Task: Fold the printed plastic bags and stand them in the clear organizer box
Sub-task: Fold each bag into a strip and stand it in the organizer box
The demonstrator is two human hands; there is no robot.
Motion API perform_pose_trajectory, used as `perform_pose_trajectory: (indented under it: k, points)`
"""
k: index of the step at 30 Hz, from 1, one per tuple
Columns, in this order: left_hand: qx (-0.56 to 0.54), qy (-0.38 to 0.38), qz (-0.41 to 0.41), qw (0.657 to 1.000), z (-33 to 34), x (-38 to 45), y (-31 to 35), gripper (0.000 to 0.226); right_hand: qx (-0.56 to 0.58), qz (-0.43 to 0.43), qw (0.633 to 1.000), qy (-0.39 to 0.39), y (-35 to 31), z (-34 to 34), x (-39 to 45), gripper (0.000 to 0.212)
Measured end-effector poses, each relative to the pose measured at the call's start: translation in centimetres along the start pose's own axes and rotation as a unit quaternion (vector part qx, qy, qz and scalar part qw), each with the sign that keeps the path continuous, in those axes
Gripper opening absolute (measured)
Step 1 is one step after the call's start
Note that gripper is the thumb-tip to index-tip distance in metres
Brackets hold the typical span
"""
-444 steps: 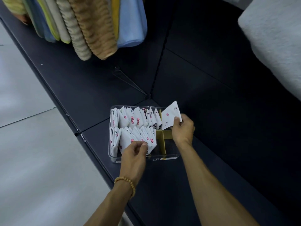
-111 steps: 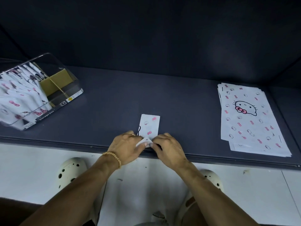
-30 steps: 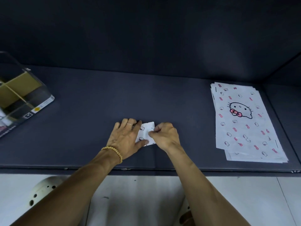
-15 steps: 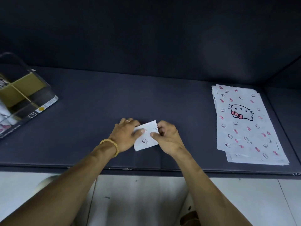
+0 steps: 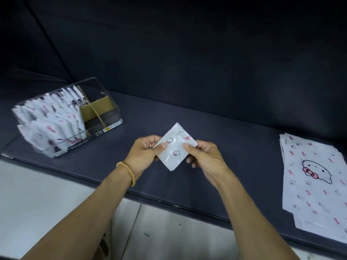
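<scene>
The shelf (image 5: 216, 132) carries the flat bags (image 5: 315, 184) at your right and the box (image 5: 105, 94) at your left, its far end packed with folded bags (image 5: 50, 124). The folded bag (image 5: 175, 147) is lifted above the shelf between both hands. Your left hand (image 5: 144, 152) and right hand (image 5: 204, 156) each pinch a side corner. Keep the creases pressed tight, then stand it upright beside the divider (image 5: 93, 111).

Folded printed bag (image 5: 175, 147) held aloft (diamond-wise); organizer box (image 5: 105, 102) part-filled.
</scene>
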State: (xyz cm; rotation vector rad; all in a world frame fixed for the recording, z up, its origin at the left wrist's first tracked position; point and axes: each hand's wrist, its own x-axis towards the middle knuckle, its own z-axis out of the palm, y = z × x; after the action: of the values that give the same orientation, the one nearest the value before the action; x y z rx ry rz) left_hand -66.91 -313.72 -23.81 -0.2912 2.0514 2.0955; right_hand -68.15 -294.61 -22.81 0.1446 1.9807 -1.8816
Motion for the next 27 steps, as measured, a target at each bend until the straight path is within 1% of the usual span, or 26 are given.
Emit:
perform_pose_trajectory:
  k: [4,7,13,15,17,20,22,24,27]
  points:
    - [-0.014,0.094,0.015,0.995,-3.9,-0.9,0.4,0.009,-0.04,-0.021,0.997,-0.064,-1.9,4.0,1.7,0.009]
    - [-0.021,0.162,0.015,0.986,-6.5,-0.9,0.5,0.011,-0.081,-0.019,0.991,-0.102,-3.1,7.5,3.4,0.009]
    - [-0.054,0.247,0.015,0.968,-11.7,-0.1,1.5,0.016,-0.105,-0.021,0.987,-0.118,-5.7,13.0,7.4,0.01]
    - [-0.052,0.278,0.0,0.959,-13.5,0.1,1.7,0.011,-0.107,-0.029,0.987,-0.112,-6.5,14.6,9.0,0.01]
    - [-0.074,0.307,-0.019,0.949,-15.3,0.4,1.7,0.01,-0.107,-0.045,0.988,-0.099,-7.3,16.4,10.6,0.01]
    - [-0.11,0.344,-0.04,0.932,-17.8,1.1,1.8,0.012,-0.126,-0.081,0.988,-0.039,-8.4,19.3,13.9,0.014]
    - [-0.125,0.348,-0.037,0.928,-18.8,1.6,1.8,0.012,-0.169,-0.11,0.979,-0.007,-8.9,21.4,16.3,0.014]
    - [-0.129,0.348,-0.026,0.928,-19.6,2.2,1.7,0.009,-0.201,-0.128,0.971,0.014,-9.2,23.4,18.4,0.019]
    - [-0.139,0.364,-0.022,0.921,-20.2,2.8,1.3,0.005,-0.235,-0.163,0.957,0.047,-9.3,25.7,20.7,0.022]
